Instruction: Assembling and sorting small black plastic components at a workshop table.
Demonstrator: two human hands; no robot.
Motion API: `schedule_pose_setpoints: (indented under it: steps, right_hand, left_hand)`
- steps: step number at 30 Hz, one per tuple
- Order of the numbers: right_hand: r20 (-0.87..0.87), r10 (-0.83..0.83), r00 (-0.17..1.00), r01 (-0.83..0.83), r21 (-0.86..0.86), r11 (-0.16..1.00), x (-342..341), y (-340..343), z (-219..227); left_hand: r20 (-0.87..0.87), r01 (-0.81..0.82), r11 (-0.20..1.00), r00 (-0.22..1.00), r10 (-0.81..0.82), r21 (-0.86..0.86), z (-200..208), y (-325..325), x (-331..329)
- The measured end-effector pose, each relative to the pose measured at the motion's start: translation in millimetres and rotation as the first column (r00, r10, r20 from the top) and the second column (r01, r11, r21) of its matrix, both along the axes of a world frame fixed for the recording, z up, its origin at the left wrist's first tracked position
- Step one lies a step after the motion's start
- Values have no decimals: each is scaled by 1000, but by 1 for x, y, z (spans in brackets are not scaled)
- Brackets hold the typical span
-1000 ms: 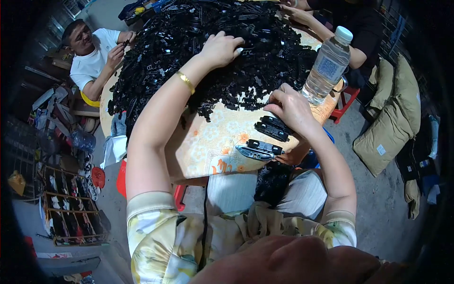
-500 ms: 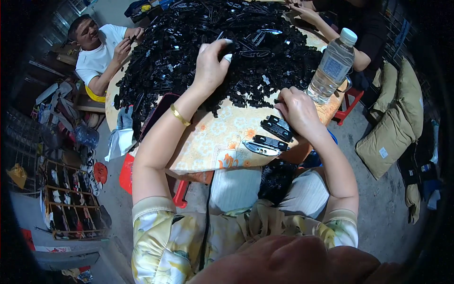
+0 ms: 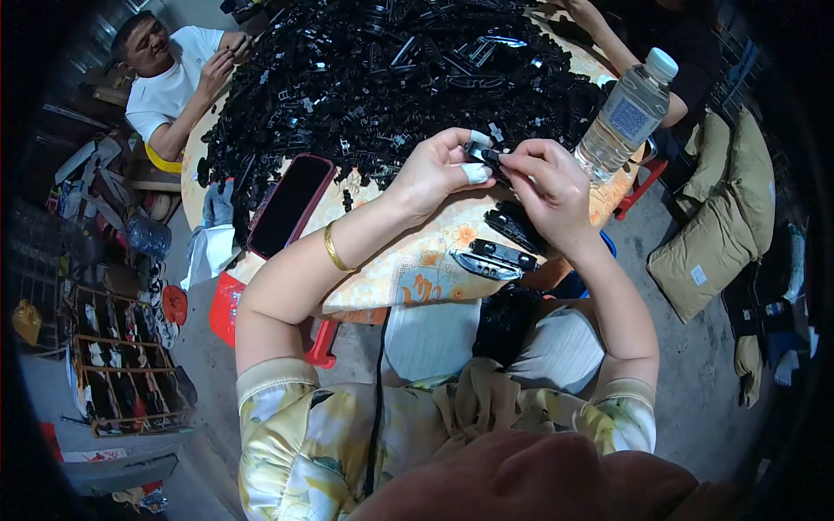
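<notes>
Both hands meet above the near edge of a heap of small black plastic parts (image 3: pixel 365 95). White tape wraps the thumb and a fingertip of my left hand (image 3: pixel 427 178), which pinches a small black plastic part (image 3: pixel 483 156). From the other side, the closed fingertips of my right hand (image 3: pixel 552 189) hold the same spot; whether they grip this part or a second small piece is hidden. Just below the hands, two longer black assembled pieces (image 3: pixel 497 259) lie on the patterned tablecloth (image 3: pixel 426 282), the nearer one with a shiny silver edge.
A phone (image 3: pixel 291 207) lies left of my left forearm. The clear water bottle (image 3: pixel 624 122) stands right of my right hand. Across the table at the left sits a person in a white shirt (image 3: pixel 178 82); another person's arm (image 3: pixel 608 39) reaches in at the far right. Tan sacks (image 3: pixel 717 243) rest on the floor.
My left hand has come back from the heap toward me and right, meeting my right hand with a small black part. My right hand's fingers have lifted off the table edge of the heap.
</notes>
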State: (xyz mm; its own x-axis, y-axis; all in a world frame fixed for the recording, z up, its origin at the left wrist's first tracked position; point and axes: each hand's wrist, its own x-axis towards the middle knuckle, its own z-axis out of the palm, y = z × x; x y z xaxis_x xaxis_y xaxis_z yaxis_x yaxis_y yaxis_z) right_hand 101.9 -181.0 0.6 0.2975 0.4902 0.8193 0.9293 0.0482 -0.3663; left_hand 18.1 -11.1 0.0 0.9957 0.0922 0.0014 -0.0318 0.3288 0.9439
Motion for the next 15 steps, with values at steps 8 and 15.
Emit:
schedule_pose_setpoints:
  steps: [8,15]
  right_hand:
    - [168,-44,985,56,-65,996,-3,-3,4]
    - [-92,-44,995,34,-112,993,-12,1,2]
  left_hand:
    - [35,-32,998,999,34,-57,-4,-2,0]
    - [20,-64,998,998,65,-12,8,-5,-7]
